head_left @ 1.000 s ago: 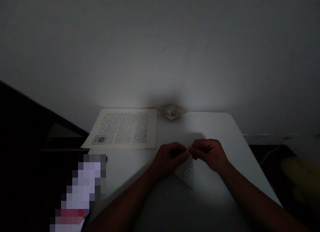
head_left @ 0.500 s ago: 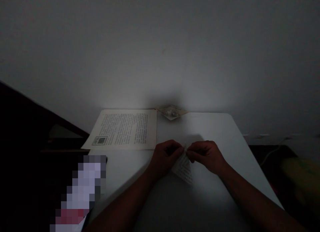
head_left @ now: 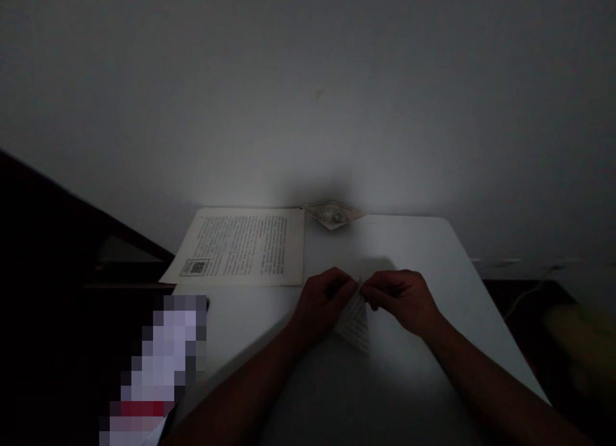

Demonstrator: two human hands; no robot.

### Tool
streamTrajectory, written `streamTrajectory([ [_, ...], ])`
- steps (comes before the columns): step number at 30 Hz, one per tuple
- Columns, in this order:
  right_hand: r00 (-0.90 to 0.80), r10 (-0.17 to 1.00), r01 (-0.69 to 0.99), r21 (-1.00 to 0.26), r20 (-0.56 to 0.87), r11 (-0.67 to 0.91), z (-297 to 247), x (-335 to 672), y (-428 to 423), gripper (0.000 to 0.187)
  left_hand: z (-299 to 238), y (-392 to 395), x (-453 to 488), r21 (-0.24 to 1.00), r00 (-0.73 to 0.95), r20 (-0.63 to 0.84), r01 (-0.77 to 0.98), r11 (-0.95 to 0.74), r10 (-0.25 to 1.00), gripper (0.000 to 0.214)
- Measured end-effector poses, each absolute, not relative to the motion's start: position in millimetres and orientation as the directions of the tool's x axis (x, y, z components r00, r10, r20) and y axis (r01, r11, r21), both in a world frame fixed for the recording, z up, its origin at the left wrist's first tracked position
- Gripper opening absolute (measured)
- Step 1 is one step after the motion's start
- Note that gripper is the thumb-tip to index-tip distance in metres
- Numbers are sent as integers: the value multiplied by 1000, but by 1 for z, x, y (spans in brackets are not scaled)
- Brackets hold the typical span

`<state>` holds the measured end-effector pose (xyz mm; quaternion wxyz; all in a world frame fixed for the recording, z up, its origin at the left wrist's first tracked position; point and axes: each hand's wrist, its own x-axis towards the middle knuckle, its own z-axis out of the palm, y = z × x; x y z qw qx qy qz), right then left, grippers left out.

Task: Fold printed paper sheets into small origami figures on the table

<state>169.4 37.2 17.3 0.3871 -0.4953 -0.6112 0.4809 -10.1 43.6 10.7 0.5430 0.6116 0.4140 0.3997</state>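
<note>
While our left hand [head_left: 321, 301] pinches a folded printed paper [head_left: 355, 327] near its top between thumb and fingers, our right hand [head_left: 404, 298] closes its thumb and fingertips on the upper right edge, just beside the other fingertips. The paper's narrow tip rises between our two hands, and its wider, triangular part slants down below them, over the near half of the white table [head_left: 414, 244]; we cannot tell whether its lower corner touches the surface. Beyond our left hand, printed sheets [head_left: 240, 247] lie flat at the table's far left, with a square code near one corner. Just right of them, a second folded paper [head_left: 332, 216], diamond-shaped from our view, sits at the back edge near the pale wall [head_left: 308, 99]. A pixelated object [head_left: 154, 369], which we cannot identify, is by the table's left edge.
</note>
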Motion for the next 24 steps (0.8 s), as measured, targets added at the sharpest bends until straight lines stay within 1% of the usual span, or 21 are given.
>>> streamTrajectory([
  [4,-231,973,277,-957,24,89,22,169,35,14,13,42,-10,993,345,40,87,-75,938,22],
  [16,-249,968,271,-961,-21,49,17,169,36,19,12,44,-9,990,345,42,113,-86,938,21],
  [21,-253,967,281,-955,22,96,20,169,35,18,13,44,-9,992,351,36,103,-77,936,21],
  [24,-279,960,304,-946,29,117,22,168,36,18,12,44,-9,992,327,32,101,-68,945,22],
])
